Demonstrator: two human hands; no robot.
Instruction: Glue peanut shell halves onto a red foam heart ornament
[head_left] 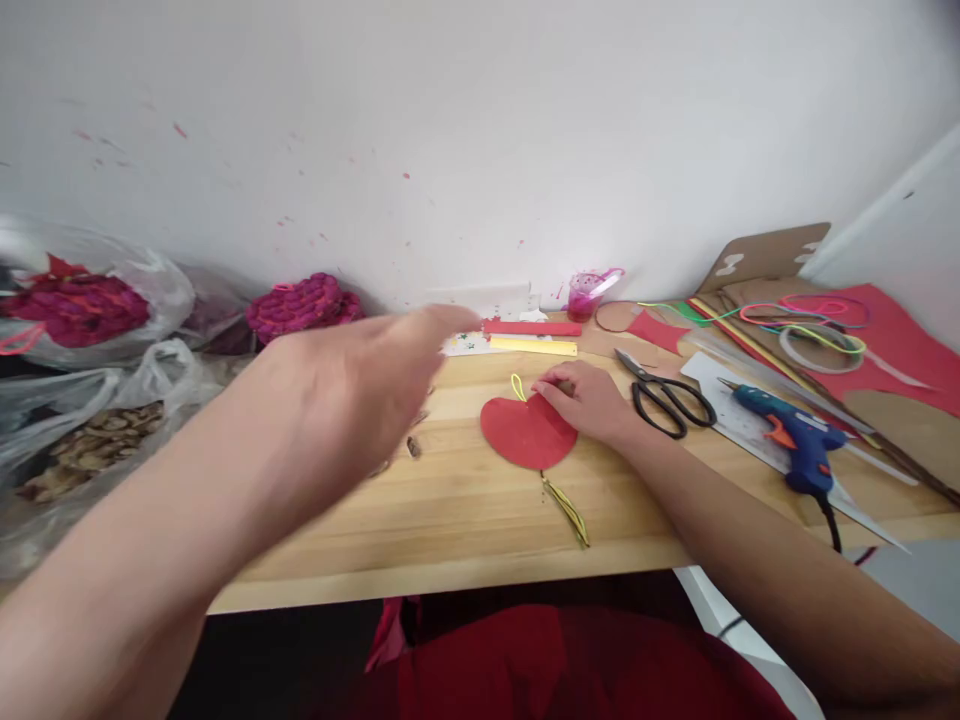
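A red heart-shaped cutout (525, 435) lies flat on the wooden table. It has a thin yellow cord loop (517, 386) at its top and a yellow-green tassel (568, 512) hanging from its bottom. My right hand (589, 395) is closed at the cutout's upper right edge, thumb and fingers pinching near the loop. A small brownish spot shows between those fingers, too unclear to name. Raised over the table on the left, my left hand (367, 380) is smeared by motion, and its fingers cannot be made out. Below it lies a small dark brown piece (413, 447).
Black-handled scissors (667, 395) and a blue glue gun (802, 435) lie to the right. Red and yellow strips (533, 346) and a cup with pink stains (585, 295) stand behind. Plastic bags (97, 430) of dried pieces and purple-red braided items (304, 308) fill the left.
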